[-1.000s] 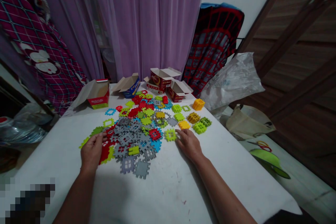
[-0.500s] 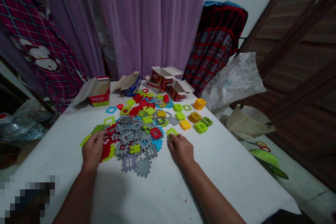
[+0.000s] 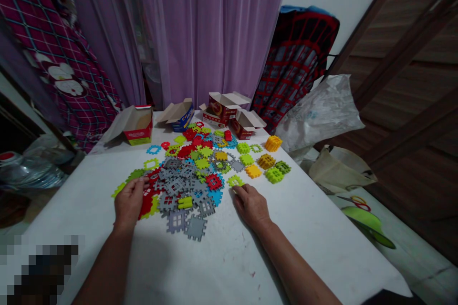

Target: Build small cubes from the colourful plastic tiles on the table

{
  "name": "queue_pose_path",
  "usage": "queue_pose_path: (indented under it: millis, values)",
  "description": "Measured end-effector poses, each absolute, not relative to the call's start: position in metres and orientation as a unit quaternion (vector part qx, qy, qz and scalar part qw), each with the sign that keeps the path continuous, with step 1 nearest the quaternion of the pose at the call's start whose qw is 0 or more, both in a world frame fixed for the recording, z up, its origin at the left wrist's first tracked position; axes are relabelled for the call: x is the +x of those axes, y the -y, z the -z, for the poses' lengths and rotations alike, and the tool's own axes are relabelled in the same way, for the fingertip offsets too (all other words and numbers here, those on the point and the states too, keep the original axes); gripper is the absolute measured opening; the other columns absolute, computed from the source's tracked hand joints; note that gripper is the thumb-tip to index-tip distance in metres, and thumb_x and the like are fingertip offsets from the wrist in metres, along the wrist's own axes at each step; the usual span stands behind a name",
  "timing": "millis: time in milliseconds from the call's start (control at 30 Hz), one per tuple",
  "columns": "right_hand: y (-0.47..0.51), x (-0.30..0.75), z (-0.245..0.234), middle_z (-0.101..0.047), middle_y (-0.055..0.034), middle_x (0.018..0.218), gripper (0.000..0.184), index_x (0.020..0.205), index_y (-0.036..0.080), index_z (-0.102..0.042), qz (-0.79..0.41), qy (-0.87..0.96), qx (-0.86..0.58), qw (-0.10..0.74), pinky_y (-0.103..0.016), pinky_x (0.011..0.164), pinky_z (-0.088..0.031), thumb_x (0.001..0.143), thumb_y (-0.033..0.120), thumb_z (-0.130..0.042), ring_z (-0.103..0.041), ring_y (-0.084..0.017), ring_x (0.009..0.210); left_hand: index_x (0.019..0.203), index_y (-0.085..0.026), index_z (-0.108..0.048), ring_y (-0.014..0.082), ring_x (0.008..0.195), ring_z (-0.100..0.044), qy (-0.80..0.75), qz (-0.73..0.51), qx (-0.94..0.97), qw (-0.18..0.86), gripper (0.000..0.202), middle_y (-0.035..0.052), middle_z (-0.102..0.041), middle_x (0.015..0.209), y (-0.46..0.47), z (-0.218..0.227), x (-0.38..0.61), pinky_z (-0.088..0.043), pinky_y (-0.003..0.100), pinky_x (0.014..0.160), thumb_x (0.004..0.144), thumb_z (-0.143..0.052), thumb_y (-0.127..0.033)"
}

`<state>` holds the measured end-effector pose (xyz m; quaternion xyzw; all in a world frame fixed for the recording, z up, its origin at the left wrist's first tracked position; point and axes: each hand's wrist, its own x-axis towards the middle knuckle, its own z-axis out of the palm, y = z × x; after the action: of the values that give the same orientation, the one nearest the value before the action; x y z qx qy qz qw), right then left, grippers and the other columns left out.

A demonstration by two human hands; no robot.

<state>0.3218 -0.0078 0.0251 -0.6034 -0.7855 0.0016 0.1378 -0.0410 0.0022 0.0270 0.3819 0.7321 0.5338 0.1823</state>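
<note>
My left hand (image 3: pixel 129 202) rests at the left edge of a heap of plastic interlocking tiles, its fingers curled beside the red tiles (image 3: pixel 146 205). Whatever may lie inside those fingers is hidden. On the right, my right hand (image 3: pixel 253 206) lies on the table with bent fingers drawn together. Its fingertips are at the near edge of a lime-green frame tile (image 3: pixel 235 180); I cannot make out anything held in them. Between both hands spreads the heap, mostly grey tiles (image 3: pixel 175 183), with a lime-green piece (image 3: pixel 185 202) on top.
Assembled yellow (image 3: pixel 273 143) and green (image 3: pixel 275 175) blocks stand on the right of the white table (image 3: pixel 214 271). Opened cardboard boxes line the back: a red and green one (image 3: pixel 138 133), a blue one (image 3: pixel 182 116) and dark red ones (image 3: pixel 243 128). Purple curtains (image 3: pixel 214 33) hang behind.
My right hand has shifted slightly right and back from the lime-green frame tile. The whole view has shifted a little; my left hand keeps its place at the heap.
</note>
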Motion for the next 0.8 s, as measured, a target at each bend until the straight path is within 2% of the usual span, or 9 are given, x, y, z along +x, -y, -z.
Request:
queue_pose_path:
  millis: [133,267,433,600,700,800]
  values:
    - [0.005,0.317,-0.029,-0.066,-0.0049,0.097,0.026,0.110,0.029,-0.071,0.009,0.787,-0.606,0.118,-0.024,0.064,-0.036,0.094,0.027,-0.051,-0.057,-0.017,0.087,0.088,-0.020,-0.073,0.0246,0.088,-0.072,-0.736,-0.533,0.371,0.190,0.043,0.0037,-0.076,0.079,-0.001,-0.031,-0.039,-0.054,0.038,0.089,0.074,-0.053,-0.056]
    - [0.005,0.327,-0.033,-0.067,-0.0053,0.099,0.022,0.103,0.026,-0.073,0.014,0.809,-0.573,0.131,-0.024,0.070,-0.038,0.093,0.026,-0.053,-0.057,-0.017,0.089,0.089,-0.021,-0.073,0.0245,0.088,-0.072,-0.735,-0.531,0.378,0.188,0.042,0.0032,-0.076,0.079,-0.001,-0.032,-0.040,-0.053,0.038,0.091,0.075,-0.052,-0.055]
    - [-0.004,0.353,-0.033,-0.068,-0.0067,0.103,0.024,0.097,0.024,-0.075,0.038,0.829,-0.535,0.157,-0.025,0.074,-0.040,0.090,0.016,-0.053,-0.058,-0.018,0.090,0.090,-0.022,-0.073,0.0245,0.088,-0.072,-0.739,-0.527,0.378,0.184,0.042,0.0032,-0.076,0.078,-0.002,-0.027,-0.042,-0.053,0.039,0.094,0.076,-0.053,-0.055]
    - [-0.008,0.365,-0.032,-0.068,-0.0066,0.108,0.028,0.094,0.023,-0.075,0.052,0.802,-0.576,0.150,-0.026,0.076,-0.041,0.087,0.010,-0.051,-0.059,-0.019,0.094,0.090,-0.021,-0.073,0.0237,0.087,-0.072,-0.732,-0.534,0.386,0.176,0.041,0.0037,-0.077,0.082,-0.002,-0.024,-0.042,-0.054,0.038,0.091,0.077,-0.053,-0.055]
    - [0.004,0.361,-0.030,-0.067,-0.0066,0.106,0.023,0.098,0.021,-0.072,0.052,0.735,-0.651,0.180,-0.025,0.075,-0.041,0.091,0.018,-0.050,-0.059,-0.018,0.096,0.089,-0.021,-0.073,0.0234,0.086,-0.073,-0.733,-0.533,0.387,0.173,0.041,0.0037,-0.077,0.081,-0.001,-0.026,-0.041,-0.054,0.038,0.090,0.077,-0.053,-0.054]
    - [0.018,0.349,-0.028,-0.066,-0.0061,0.100,0.022,0.096,0.021,-0.069,0.032,0.676,-0.715,0.175,-0.026,0.071,-0.041,0.092,0.038,-0.056,-0.060,-0.019,0.094,0.090,-0.021,-0.073,0.0234,0.085,-0.073,-0.733,-0.530,0.389,0.173,0.041,0.0038,-0.077,0.082,-0.001,-0.028,-0.040,-0.055,0.037,0.089,0.076,-0.053,-0.054]
